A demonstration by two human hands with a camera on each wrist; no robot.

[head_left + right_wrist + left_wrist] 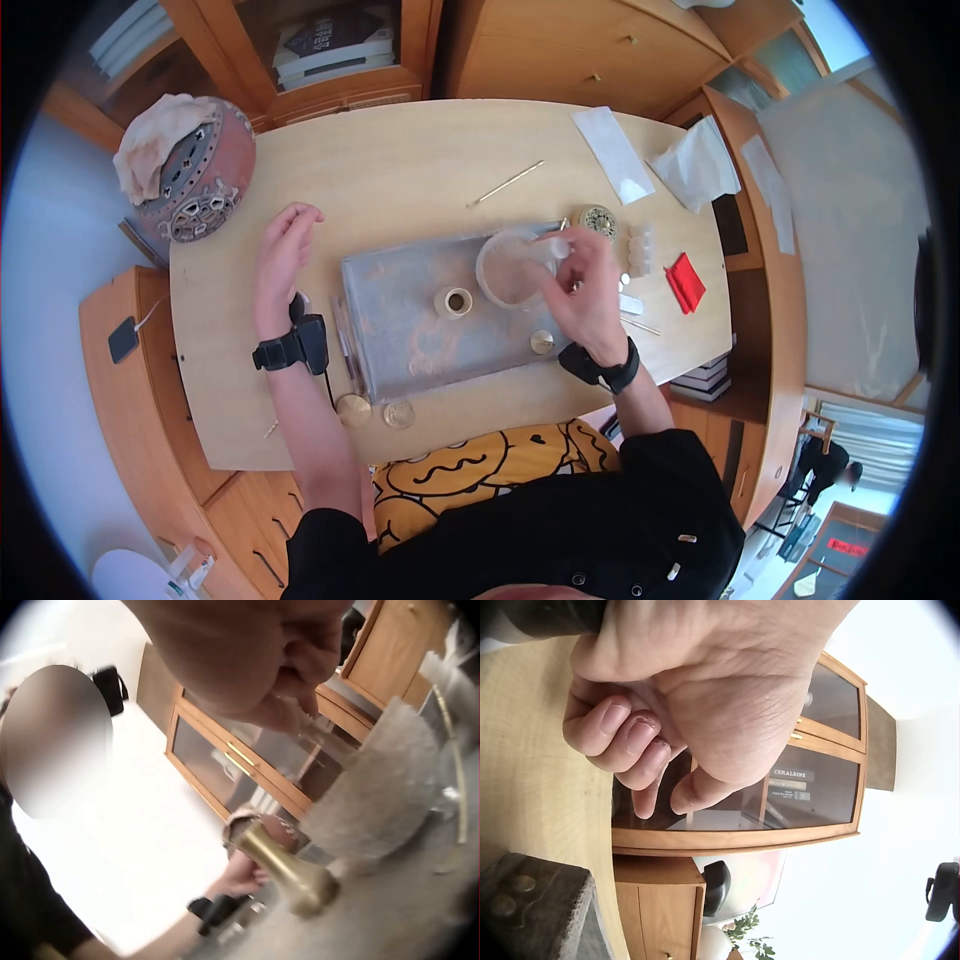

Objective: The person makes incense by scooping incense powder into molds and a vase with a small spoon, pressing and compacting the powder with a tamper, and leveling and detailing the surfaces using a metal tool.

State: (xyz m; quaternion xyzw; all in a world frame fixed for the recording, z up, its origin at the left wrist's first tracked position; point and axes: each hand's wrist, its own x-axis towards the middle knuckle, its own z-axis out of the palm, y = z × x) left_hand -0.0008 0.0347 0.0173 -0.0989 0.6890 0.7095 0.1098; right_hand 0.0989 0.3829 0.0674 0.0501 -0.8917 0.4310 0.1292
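My right hand (590, 290) pinches a small translucent cylinder (550, 250) over a frosted whitish bowl (500, 285). In the right wrist view the cylinder is blurred, and its lower end overlaps the rim of the bowl (375, 802). The bowl is over a worn grey tray (410, 265). Left of it on the tray stands a flared brass vase (454, 303), seen side-on in the right wrist view. A small gold disc (541, 342) lies near my right wrist. Left of the tray, my left hand (286, 255) hangs with loosely curled fingers (639, 739) and nothing in them.
Gold discs (352, 410) lie by the tray's near edge. Past the bowl are an ornate round brass box (597, 220), white cups (640, 250) and a red pouch (685, 284). A thin stick (505, 184) lies behind the tray. A cloth-topped patterned pot (200, 175) stands far left.
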